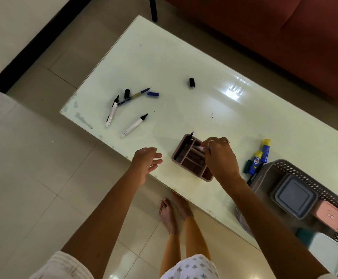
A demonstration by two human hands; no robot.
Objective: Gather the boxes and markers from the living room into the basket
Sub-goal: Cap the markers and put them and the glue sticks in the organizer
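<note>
- While the right hand (220, 156) pinches a marker (201, 148) over the brown compartment organizer (192, 158), its grip is narrow around the barrel, apparently to drop it into a slot.
- One pen (190, 137) already stands tilted in the organizer's far corner compartment.
- Left hand (147, 161) hovers just beside the organizer, fingers relaxed and holding nothing, probably ready to steady it.
- Loose on the counter (184, 63) lie two white markers (111, 111), a blue pen (134, 96) and separate caps (192, 82), well apart from the organizer.
- Perforated basket (297, 168) at the counter's near edge holds a grey box (294, 195), a pink box (330, 216) and a white box (325, 248).
- Yellow-capped glue sticks (264, 151) lie beside the basket.
</note>
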